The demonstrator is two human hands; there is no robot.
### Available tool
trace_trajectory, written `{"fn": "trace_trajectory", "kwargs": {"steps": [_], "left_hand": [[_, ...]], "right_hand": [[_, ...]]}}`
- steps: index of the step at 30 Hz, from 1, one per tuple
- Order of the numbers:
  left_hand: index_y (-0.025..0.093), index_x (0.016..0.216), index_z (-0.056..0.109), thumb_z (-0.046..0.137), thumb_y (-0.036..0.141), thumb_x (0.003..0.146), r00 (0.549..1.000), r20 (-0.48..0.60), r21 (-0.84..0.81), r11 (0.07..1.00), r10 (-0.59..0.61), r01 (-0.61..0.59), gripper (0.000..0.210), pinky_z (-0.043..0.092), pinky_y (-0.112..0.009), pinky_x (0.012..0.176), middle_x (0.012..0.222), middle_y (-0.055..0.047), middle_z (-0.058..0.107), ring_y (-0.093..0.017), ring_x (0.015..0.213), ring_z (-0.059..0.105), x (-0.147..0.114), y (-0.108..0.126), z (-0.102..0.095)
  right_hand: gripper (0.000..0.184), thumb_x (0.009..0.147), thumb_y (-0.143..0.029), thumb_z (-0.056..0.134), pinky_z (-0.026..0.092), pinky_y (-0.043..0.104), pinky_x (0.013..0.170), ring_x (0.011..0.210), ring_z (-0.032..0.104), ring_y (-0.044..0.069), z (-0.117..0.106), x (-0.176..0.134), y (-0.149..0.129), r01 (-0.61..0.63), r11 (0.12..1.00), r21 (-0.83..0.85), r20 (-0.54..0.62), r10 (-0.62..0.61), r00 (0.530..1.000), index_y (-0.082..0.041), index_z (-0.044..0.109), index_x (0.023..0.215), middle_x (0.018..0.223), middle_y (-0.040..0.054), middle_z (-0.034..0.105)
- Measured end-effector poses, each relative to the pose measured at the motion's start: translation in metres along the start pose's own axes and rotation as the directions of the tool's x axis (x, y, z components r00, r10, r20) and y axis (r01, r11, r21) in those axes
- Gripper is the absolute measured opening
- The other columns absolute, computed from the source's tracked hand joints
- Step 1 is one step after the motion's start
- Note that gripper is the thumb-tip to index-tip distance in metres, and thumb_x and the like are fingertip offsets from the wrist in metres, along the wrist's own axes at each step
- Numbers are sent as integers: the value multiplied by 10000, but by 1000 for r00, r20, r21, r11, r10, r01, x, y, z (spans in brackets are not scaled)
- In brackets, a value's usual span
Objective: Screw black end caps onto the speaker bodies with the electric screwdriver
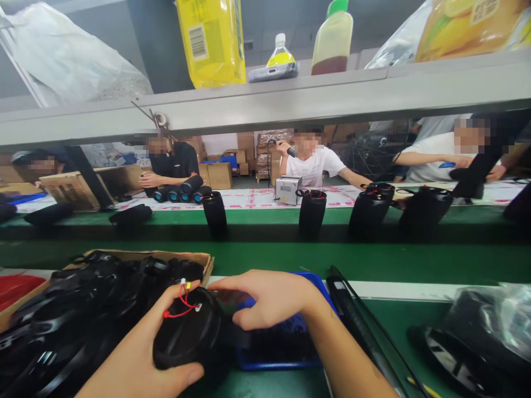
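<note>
Both hands meet low in the head view on a black speaker with red wires sticking out of its top. Left hand cups it from the side and below, thumb under the rim, fingers wrapped around it. Right hand lies over its far end, fingers curled down onto it, so the two hands sit close together with the speaker clamped between them. It is held just above a blue tray on the green bench, and the right wrist hides much of that tray. Just left, a cardboard box is heaped with black parts, touching the left forearm. Right of the tray a black strip runs slantwise, and beyond it lie a black ring and a plastic bag. Farther off, upright speakers stand in a row on the conveyor. Across it three people sit at a white table. Overhead, a grey shelf cuts across the view, bearing bottles and a yellow packet.
</note>
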State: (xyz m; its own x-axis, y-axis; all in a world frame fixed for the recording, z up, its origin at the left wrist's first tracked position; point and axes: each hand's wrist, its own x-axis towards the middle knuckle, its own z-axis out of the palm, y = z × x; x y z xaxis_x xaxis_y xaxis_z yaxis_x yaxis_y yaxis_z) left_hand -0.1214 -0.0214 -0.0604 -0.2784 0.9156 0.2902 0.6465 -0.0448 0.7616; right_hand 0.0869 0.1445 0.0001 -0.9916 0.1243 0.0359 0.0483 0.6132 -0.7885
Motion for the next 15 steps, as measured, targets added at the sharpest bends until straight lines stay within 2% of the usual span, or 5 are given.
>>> {"fn": "trace_trajectory", "kwargs": {"steps": [4,7,10,13,15], "left_hand": [[283,1441,387,587,335,738,988,-14,143,978,156,-153,732,538,-340,1070,1422,-24,627,-258,1319,608,-4,5,7],[301,1409,389,628,279,733,953,13,329,898,304,-291,718,561,-306,1033,1324,-18,672,-227,1215,679,-5,14,5],[349,1385,431,702,223,677,918,5,374,850,397,-370,768,604,-274,950,1232,11,707,-220,1117,728,-13,20,5],[425,1336,561,797,302,655,979,-110,0,985,170,-171,731,539,-342,1062,1331,53,684,-249,1265,653,-31,18,12],[465,1294,627,872,444,637,997,-60,-391,920,-46,19,702,512,-344,1079,1397,77,655,-249,1321,611,-44,13,19]], "right_hand": [[802,812,-195,789,453,276,1066,1221,611,246,-1,-8,-15,65,997,31,38,-66,997,-221,446,1537,1369,57,621],[858,773,-275,868,423,229,1098,1266,587,203,9,-11,-24,156,974,163,56,-167,984,-334,448,1519,1371,-21,617],[1003,686,-338,937,430,261,1094,1273,584,237,26,-13,-24,176,975,132,-39,-172,984,-351,403,1535,1424,0,579],[986,701,-439,920,482,331,1020,1228,612,308,45,-23,-20,65,997,-48,-140,-71,988,-310,409,1534,1410,67,588],[929,736,-480,889,492,318,984,1215,623,308,55,-34,-18,38,996,-85,-170,-52,984,-316,427,1525,1379,63,611]]}}
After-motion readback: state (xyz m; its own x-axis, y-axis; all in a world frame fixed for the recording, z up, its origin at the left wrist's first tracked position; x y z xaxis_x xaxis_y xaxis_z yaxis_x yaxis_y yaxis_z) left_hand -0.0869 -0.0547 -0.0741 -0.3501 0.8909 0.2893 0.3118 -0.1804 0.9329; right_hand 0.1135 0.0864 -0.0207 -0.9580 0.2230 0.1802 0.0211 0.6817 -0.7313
